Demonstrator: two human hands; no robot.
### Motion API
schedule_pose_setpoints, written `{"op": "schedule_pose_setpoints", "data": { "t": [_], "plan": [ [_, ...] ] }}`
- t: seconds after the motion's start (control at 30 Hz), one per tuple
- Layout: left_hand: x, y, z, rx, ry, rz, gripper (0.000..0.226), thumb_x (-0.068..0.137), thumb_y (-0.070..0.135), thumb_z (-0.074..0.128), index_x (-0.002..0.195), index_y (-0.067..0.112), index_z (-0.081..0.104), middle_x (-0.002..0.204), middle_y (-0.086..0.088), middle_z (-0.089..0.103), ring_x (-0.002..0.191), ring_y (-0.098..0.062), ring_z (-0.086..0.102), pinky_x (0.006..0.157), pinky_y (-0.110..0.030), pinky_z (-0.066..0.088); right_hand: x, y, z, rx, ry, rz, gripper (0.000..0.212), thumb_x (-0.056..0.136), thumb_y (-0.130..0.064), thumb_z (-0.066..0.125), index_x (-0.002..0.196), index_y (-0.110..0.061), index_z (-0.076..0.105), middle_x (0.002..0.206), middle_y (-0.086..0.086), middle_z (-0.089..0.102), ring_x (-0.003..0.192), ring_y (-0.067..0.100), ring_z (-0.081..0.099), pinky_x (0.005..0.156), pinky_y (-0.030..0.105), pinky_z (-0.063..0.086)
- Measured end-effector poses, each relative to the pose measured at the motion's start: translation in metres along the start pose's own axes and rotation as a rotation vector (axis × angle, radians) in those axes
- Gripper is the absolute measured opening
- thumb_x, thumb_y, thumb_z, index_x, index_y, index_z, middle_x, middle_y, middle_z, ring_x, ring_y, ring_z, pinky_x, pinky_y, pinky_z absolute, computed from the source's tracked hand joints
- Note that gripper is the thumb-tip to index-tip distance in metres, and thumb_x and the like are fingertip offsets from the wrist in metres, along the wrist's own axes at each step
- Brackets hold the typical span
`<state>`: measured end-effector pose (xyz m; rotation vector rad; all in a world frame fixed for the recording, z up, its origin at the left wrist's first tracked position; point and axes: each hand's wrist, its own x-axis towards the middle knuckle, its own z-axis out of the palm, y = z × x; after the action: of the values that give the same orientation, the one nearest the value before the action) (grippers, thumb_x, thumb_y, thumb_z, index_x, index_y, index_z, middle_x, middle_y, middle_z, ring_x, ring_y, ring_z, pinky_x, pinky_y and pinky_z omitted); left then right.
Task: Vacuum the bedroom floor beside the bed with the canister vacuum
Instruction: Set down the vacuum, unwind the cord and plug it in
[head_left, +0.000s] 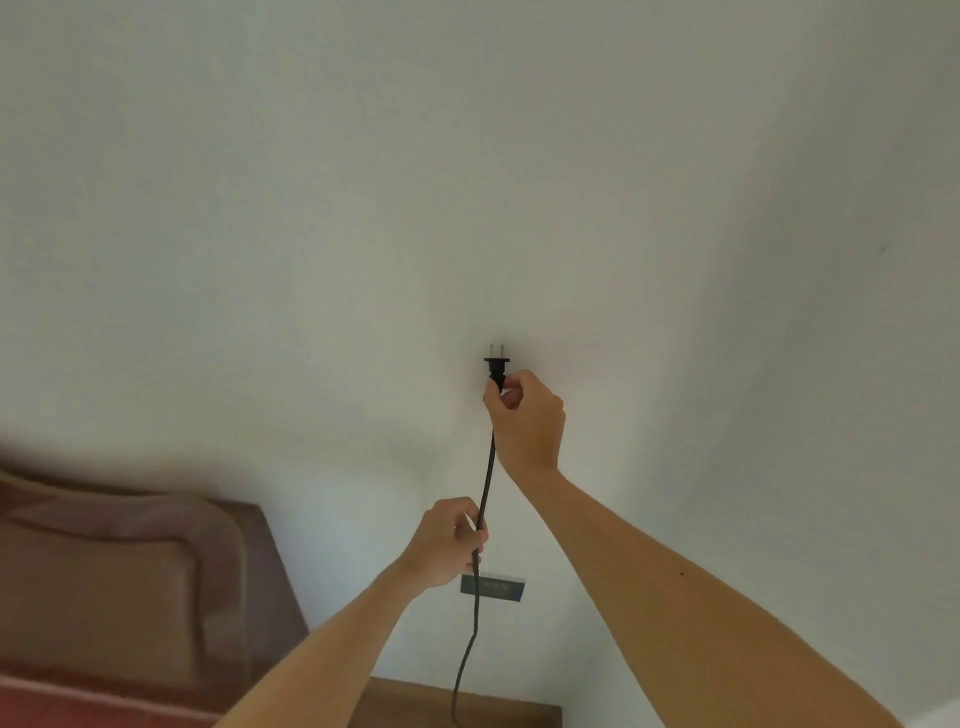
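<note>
- Vacuum plug is sitting unplugged, prongs up, by the far wall, right hand pinching it.
- Left hand is gripping its cord below.
- Vacuuming itself is not yet beginning.

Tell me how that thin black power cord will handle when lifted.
Likely floppy: the thin black power cord bends and sags below the left hand. Probably light, since the right hand pinches its two-pronged black plug aloft with fingertips. The plug itself looks rigid.

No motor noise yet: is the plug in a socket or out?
Out. The right hand pinches the plug with both prongs bare before the plain wall; the left hand grips the cord below.
</note>
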<state>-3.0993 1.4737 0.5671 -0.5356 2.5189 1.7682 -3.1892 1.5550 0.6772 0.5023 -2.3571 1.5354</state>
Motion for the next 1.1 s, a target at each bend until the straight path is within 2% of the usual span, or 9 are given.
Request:
{"op": "schedule_pose_setpoints", "data": {
  "t": [0.17,0.37,0.43,0.53,0.6,0.77,0.87,0.97,1.1],
  "plan": [
    [-0.012,-0.071,0.039,0.003,-0.016,-0.124,0.009,0.095,0.007,0.061,0.093,-0.002,0.061,0.085,-0.022,0.064,0.073,-0.028,0.065,0.074,-0.042,0.063,-0.042,0.076,0.019,-0.019,-0.064,0.124,0.018,0.093,-0.025,0.065,0.082,-0.010,0.063,0.059,-0.009,0.057,0.054,0.011,0.052,0.061,0.029,0.044],
    [-0.022,-0.138,0.082,-0.013,-0.033,-0.233,0.009,0.094,0.011,0.065,0.086,0.007,0.064,0.084,-0.017,0.068,0.084,-0.036,0.070,0.075,-0.045,0.063,-0.083,0.153,0.037,-0.063,-0.150,0.211,0.022,0.093,-0.028,0.065,0.086,-0.008,0.065,0.063,-0.007,0.060,0.062,0.018,0.059,0.066,0.033,0.050],
    [-0.027,-0.156,0.095,-0.036,-0.051,-0.272,0.011,0.095,0.009,0.063,0.084,0.008,0.062,0.083,-0.016,0.067,0.083,-0.034,0.070,0.075,-0.040,0.063,-0.096,0.174,0.043,-0.086,-0.179,0.232,0.022,0.094,-0.028,0.065,0.086,-0.008,0.064,0.063,-0.008,0.058,0.063,0.017,0.059,0.066,0.032,0.049],
    [-0.035,-0.180,0.108,-0.074,-0.074,-0.330,0.016,0.096,0.005,0.060,0.081,0.009,0.060,0.081,-0.012,0.064,0.075,-0.022,0.066,0.068,-0.027,0.060,-0.116,0.202,0.053,-0.120,-0.226,0.270,0.022,0.094,-0.028,0.064,0.087,-0.008,0.064,0.064,-0.009,0.056,0.064,0.017,0.058,0.066,0.032,0.049],
    [-0.040,-0.196,0.114,-0.081,-0.082,-0.363,0.015,0.096,0.005,0.061,0.081,0.009,0.060,0.081,-0.011,0.064,0.074,-0.019,0.066,0.067,-0.025,0.059,-0.128,0.218,0.060,-0.132,-0.253,0.300,0.022,0.095,-0.028,0.063,0.086,-0.008,0.063,0.064,-0.011,0.054,0.065,0.016,0.057,0.066,0.031,0.048],
    [-0.045,-0.238,0.129,-0.090,-0.080,-0.418,0.019,0.095,0.005,0.063,0.077,0.012,0.060,0.079,-0.010,0.065,0.075,-0.021,0.068,0.072,-0.034,0.062,-0.155,0.252,0.082,-0.134,-0.309,0.357,0.024,0.094,-0.031,0.063,0.087,-0.008,0.064,0.065,-0.013,0.055,0.065,0.013,0.056,0.067,0.031,0.048],
    [-0.045,-0.266,0.135,-0.105,-0.078,-0.449,0.016,0.095,0.005,0.063,0.079,0.009,0.060,0.080,-0.010,0.065,0.076,-0.021,0.069,0.071,-0.032,0.062,-0.171,0.276,0.099,-0.146,-0.314,0.383,0.025,0.094,-0.033,0.063,0.087,-0.009,0.065,0.069,-0.004,0.062,0.068,0.018,0.060,0.069,0.034,0.050],
    [-0.046,-0.296,0.144,-0.134,-0.074,-0.456,0.009,0.094,0.006,0.064,0.086,0.002,0.062,0.082,-0.012,0.066,0.076,-0.020,0.069,0.070,-0.030,0.062,-0.185,0.301,0.114,-0.179,-0.323,0.381,0.026,0.094,-0.034,0.063,0.088,-0.009,0.066,0.071,-0.002,0.063,0.067,0.015,0.058,0.067,0.029,0.048],
    [-0.043,-0.330,0.154,-0.199,-0.056,-0.463,0.009,0.093,0.007,0.066,0.089,0.000,0.063,0.084,-0.014,0.067,0.081,-0.026,0.071,0.073,-0.035,0.063,-0.195,0.330,0.134,-0.196,-0.321,0.381,0.028,0.094,-0.033,0.064,0.081,-0.009,0.065,0.069,-0.002,0.063,0.064,0.013,0.055,0.062,0.023,0.041]
  ]
}}
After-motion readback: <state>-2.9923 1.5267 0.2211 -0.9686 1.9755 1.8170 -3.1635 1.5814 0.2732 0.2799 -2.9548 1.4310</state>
